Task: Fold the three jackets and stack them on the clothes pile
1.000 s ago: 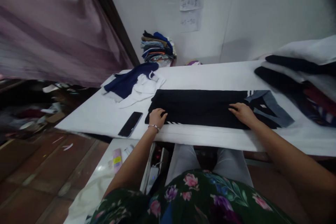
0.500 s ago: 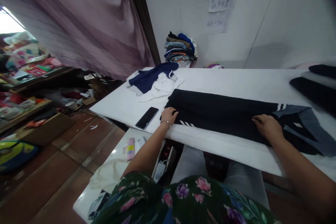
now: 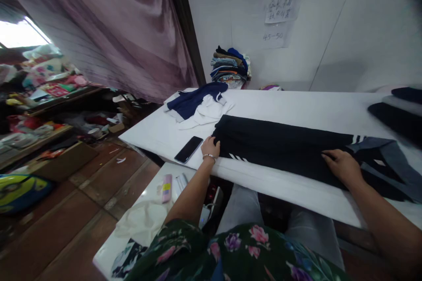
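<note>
A black top [image 3: 280, 145] with white stripes and a grey collar lies stretched lengthwise along the white table [image 3: 273, 101]. At its left end, my left hand [image 3: 210, 147], a bracelet on the wrist, has curled fingers and thumb closed on the edge of the cloth. Further right, near the collar, my right hand [image 3: 343, 167] rests on the top with fingers and thumb drawn together on the fabric. Just left of my left hand is a black phone [image 3: 188, 149]. Behind it sit a crumpled white garment [image 3: 207, 112] and a navy garment [image 3: 194, 101].
A stack of folded clothes [image 3: 231, 68] stands against the back wall. More dark garments [image 3: 398, 118] lie at the right. A lower white surface [image 3: 145, 193] at front left carries a pink item [image 3: 166, 189] and pale cloth [image 3: 141, 221]. A curtain [image 3: 132, 30] hangs at left.
The camera view has shifted slightly, so the scene sits a little lower and further right. My left hand has slid slightly left along the cloth's end; my right hand stays near the collar.
</note>
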`<action>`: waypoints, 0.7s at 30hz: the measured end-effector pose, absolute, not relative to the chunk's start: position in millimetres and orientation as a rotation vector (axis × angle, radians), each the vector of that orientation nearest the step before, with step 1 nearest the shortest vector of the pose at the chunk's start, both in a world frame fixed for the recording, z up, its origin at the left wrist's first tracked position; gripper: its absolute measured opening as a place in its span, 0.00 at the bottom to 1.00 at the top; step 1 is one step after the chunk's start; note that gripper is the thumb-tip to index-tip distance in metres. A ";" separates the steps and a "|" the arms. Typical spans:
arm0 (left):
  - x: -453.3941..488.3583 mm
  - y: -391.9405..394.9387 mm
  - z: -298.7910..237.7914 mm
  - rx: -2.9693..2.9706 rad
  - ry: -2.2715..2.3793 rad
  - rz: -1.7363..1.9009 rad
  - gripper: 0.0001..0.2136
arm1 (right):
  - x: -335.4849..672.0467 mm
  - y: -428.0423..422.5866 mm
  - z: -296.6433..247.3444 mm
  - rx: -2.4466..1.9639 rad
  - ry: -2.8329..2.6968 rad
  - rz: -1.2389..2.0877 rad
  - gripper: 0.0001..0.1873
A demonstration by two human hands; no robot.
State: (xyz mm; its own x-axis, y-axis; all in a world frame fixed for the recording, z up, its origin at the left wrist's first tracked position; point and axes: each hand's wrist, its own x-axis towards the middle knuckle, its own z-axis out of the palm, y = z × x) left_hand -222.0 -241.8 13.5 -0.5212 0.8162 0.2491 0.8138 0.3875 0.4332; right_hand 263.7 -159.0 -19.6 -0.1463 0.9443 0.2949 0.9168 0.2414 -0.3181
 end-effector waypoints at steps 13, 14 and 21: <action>-221.7 -244.0 16.6 1.558 2.639 0.753 0.18 | 262.8 -161.6 -24.2 -1.620 -2.106 0.076 0.23; -221.8 -244.2 17.5 1.556 2.634 0.755 0.18 | 262.5 -161.6 -24.2 -1.619 -2.101 0.075 0.22; -222.7 -244.1 20.7 1.563 2.592 0.757 0.18 | 258.7 -166.3 -20.1 -1.603 -2.067 0.109 0.20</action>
State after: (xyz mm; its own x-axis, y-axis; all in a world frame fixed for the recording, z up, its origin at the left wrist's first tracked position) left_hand -222.7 -244.1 20.7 -0.4978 0.8375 0.2255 0.8272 0.3804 0.4136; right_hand 258.7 -166.3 -20.1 -0.1663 0.9230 0.3470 0.8814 0.2969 -0.3674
